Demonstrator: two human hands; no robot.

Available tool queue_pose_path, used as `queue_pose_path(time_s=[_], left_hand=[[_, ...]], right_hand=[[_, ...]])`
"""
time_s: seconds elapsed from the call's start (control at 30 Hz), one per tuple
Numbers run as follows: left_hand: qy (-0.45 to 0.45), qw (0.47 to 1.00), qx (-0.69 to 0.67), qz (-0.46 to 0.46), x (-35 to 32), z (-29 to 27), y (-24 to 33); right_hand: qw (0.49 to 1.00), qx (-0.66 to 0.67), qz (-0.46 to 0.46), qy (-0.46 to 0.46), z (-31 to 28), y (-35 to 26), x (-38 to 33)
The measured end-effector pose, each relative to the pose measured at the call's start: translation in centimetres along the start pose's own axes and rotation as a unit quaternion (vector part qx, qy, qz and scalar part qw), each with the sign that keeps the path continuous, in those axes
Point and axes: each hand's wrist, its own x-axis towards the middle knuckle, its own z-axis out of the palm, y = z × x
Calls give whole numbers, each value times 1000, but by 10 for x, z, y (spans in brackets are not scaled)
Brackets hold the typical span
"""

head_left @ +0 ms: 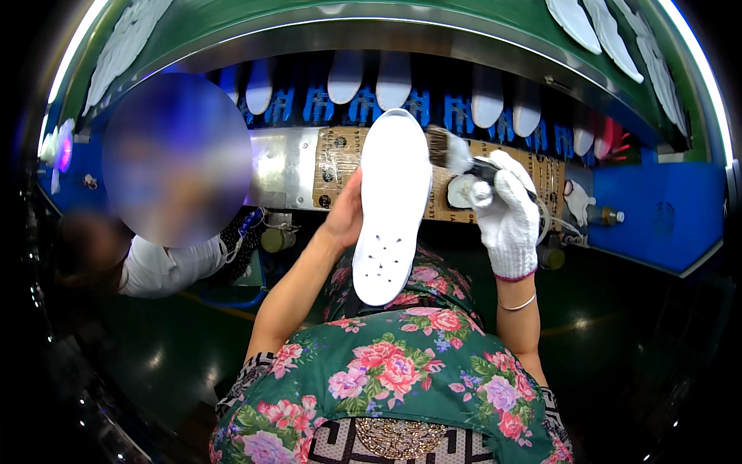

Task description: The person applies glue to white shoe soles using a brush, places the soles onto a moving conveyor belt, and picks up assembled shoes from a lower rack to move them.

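My left hand (pixel 348 210), bare, grips a white shoe sole (pixel 394 193) by its left side. The sole stands lengthwise before me, its far end rounded, with several small dark holes in the near end. A white knitted glove covers my right hand (pixel 507 205), whose fingers are closed round a brush (pixel 457 155). Its dark bristles point left, right beside the sole's right edge; whether they touch it I cannot tell. Below the brush, a small white-rimmed container (pixel 459 192) sits on the cardboard. Thin clear tubing (pixel 546 224) hangs behind the glove.
Brown cardboard (pixel 337 158) covers part of the metal ledge (pixel 286 166). Beyond it, white soles (pixel 345 77) stand in blue racks (pixel 318 104) under a metal-edged hood (pixel 386 29). A co-worker's white sleeve (pixel 166 267) is at left; a blue panel (pixel 645 205) stands at right.
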Motion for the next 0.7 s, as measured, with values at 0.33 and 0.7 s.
queue_pose_path(time_s=[0.33,0.7], left_hand=[[-187,970,-142,-65,3,35,-6],[-175,945,-275,9,0,69,-14]], right_hand=[[967,-250,-48,-32,32,2,5],[770,-532,-329,-128,48,-8,22]])
